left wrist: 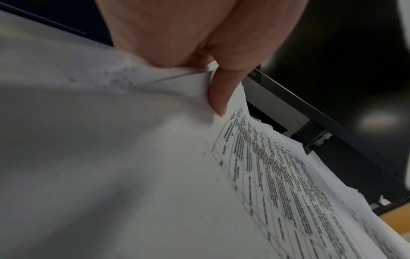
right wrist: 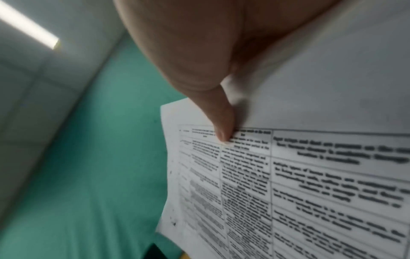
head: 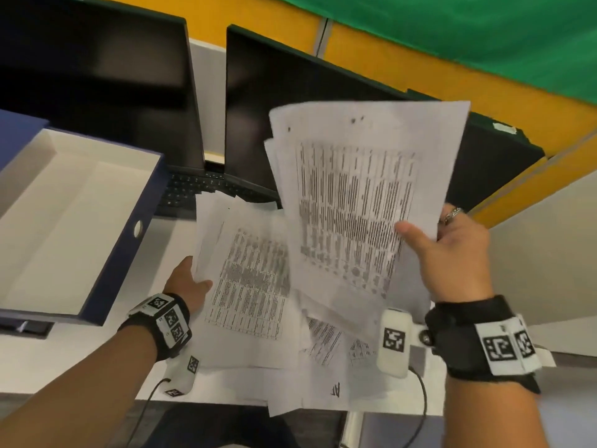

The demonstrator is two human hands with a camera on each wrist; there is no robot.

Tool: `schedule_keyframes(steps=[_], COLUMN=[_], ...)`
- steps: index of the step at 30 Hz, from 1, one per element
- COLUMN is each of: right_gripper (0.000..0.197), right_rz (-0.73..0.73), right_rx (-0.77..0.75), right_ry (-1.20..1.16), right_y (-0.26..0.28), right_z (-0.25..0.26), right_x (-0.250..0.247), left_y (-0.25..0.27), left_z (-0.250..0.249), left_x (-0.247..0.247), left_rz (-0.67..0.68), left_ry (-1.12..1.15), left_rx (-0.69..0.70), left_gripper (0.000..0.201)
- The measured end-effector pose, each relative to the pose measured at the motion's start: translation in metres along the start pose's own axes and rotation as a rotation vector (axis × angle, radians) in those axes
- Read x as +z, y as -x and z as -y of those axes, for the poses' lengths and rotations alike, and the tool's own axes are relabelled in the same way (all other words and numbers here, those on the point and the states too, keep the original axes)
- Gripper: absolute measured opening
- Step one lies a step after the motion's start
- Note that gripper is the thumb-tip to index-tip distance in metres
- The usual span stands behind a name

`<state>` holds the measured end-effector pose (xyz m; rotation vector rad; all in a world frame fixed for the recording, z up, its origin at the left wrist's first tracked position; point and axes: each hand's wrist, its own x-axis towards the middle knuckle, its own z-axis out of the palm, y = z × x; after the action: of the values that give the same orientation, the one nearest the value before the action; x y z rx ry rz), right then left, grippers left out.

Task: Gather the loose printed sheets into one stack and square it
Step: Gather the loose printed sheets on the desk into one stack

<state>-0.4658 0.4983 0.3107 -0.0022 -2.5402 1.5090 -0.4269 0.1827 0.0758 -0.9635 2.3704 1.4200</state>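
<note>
We see the right hand (head: pixel 452 253) pinching a raised bundle of white printed sheets (head: pixel 361 195) at its near right edge, thumb on the printed face, fingers behind. The bundle's long axis runs up and away from us, its top tilted toward the black monitors (head: pixel 284 111). The left hand (head: pixel 189 282) grips a lower fan of white printed sheets (head: pixel 248 273) by its left edge, over loose pages on the white desk (head: pixel 80 367), long axis pointing away.
</note>
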Motion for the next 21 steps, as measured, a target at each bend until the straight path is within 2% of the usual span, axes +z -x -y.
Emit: schedule_keyframes(steps=[3, 5, 6, 9, 11, 13, 14, 17, 19, 21], right_gripper=[0.037, 0.039, 0.040, 0.042, 0.049, 0.055, 0.056, 0.057, 0.070, 0.081], right_rz=[0.014, 0.071, 0.114, 0.207, 0.266, 0.354, 0.374, 0.337, 0.182, 0.002], right_rx=[0.022, 0.130, 0.204, 0.407, 0.531, 0.569, 0.543, 0.479, 0.613, 0.906], right_ry=[-0.104, -0.121, -0.117, -0.010, 0.220, 0.388, 0.404, 0.419, 0.594, 0.626], right_y=[-0.013, -0.021, -0.025, -0.028, -0.016, 0.003, 0.014, 0.034, 0.037, 0.042], right_z=[-0.011, -0.038, -0.056, -0.107, -0.136, -0.153, -0.156, -0.164, -0.176, -0.191], right_x=[0.025, 0.055, 0.074, 0.126, 0.154, 0.176, 0.184, 0.189, 0.170, 0.144], left_y=[0.001, 0.001, 0.000, -0.009, -0.014, -0.008, -0.004, 0.001, 0.002, 0.002], left_z=[0.003, 0.004, 0.004, 0.009, 0.013, 0.004, 0.000, -0.004, -0.001, 0.001], left_x=[0.007, 0.009, 0.008, 0.005, 0.006, 0.010, 0.013, 0.023, 0.027, 0.027], left_rz=[0.081, 0.139, 0.151, 0.194, 0.222, 0.272, 0.248, 0.106, 0.040, 0.014], left_ry=[0.015, 0.028, 0.067, 0.452, 0.605, 0.497, 0.370, 0.028, 0.017, 0.058], left_rx=[0.012, -0.020, -0.083, -0.300, -0.350, -0.282, -0.223, -0.091, -0.048, -0.027], left_gripper=[0.048, 0.057, 0.060, 0.087, 0.098, 0.087, 0.072, 0.049, 0.031, 0.027])
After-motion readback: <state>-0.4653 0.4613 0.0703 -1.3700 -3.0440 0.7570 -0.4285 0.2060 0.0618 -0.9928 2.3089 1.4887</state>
